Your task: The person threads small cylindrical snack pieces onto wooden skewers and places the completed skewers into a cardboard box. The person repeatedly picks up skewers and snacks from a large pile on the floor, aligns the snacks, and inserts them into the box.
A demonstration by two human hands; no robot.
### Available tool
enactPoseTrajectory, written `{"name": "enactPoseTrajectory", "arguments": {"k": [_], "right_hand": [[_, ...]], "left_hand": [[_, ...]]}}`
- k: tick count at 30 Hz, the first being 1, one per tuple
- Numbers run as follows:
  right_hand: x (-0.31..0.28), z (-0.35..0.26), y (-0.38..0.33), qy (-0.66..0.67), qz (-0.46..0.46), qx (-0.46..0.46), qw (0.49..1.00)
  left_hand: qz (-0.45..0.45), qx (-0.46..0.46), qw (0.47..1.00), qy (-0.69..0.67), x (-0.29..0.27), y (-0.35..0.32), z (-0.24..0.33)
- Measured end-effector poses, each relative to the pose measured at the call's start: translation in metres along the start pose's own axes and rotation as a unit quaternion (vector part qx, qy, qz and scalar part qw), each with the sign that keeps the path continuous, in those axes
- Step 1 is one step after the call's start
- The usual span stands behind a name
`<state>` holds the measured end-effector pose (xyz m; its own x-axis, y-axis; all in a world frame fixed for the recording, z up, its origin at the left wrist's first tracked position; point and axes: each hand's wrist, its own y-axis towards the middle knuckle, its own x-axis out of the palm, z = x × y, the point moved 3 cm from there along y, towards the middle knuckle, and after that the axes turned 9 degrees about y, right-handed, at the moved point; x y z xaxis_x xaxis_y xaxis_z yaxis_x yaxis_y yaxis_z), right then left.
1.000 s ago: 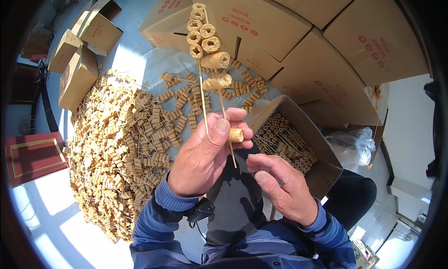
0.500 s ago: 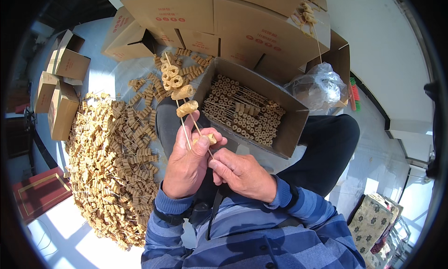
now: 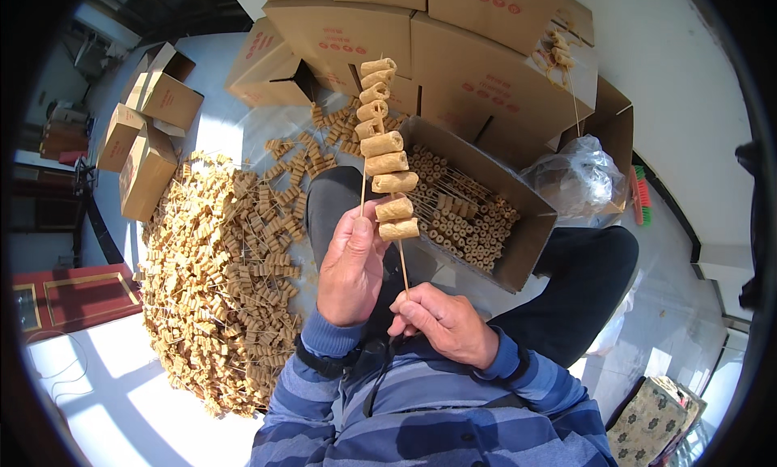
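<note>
My left hand (image 3: 352, 269) pinches the bare lower stick of a skewer (image 3: 372, 109) that carries several hollow, golden-brown rolls near its top. Just in front and below, another skewer (image 3: 392, 182) of similar rolls stands nearly upright, its rolls spaced along the stick. My right hand (image 3: 445, 321) grips that stick's bottom end between thumb and fingers. The lowest rolls lie beside my left fingers, which they partly hide. Beyond my hands, an open cardboard box (image 3: 534, 248) holds many skewered rolls packed in rows, some seen end-on.
A large heap of skewered rolls (image 3: 218, 297) covers the floor at left. Stacked cardboard boxes (image 3: 356, 42) stand at the back. Clear plastic bags (image 3: 579, 180) lie right of the open box, near a red and green brush (image 3: 641, 193). Smaller boxes (image 3: 150, 171) sit far left.
My right hand has moved down and right to the stick's lower end. The front skewer now shows its rolls grouped higher, above my right hand. The view has shifted slightly.
</note>
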<state>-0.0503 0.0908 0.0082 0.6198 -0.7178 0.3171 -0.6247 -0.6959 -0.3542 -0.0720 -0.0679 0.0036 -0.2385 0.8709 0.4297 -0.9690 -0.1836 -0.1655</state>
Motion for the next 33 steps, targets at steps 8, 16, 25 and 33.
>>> {"name": "enactPoseTrajectory", "arguments": {"k": [8,16,25,33], "right_hand": [[-0.029,-0.007,0.015,-0.035,0.196,-0.128,0.972],[-0.022,0.018,0.022,-0.203,0.164,-0.093,0.961],[-0.037,-0.023,0.014,-0.285,0.166,-0.115,0.937],[-0.041,-0.019,0.027,-0.017,0.094,-0.034,0.995]], "left_hand": [[-0.054,-0.017,0.963,0.264,0.013,-0.024,-0.020],[-0.056,-0.014,0.949,0.311,0.022,-0.021,-0.039],[-0.040,-0.041,0.965,0.254,0.010,-0.021,-0.037],[-0.051,0.016,0.968,0.244,0.033,-0.038,-0.047]]}}
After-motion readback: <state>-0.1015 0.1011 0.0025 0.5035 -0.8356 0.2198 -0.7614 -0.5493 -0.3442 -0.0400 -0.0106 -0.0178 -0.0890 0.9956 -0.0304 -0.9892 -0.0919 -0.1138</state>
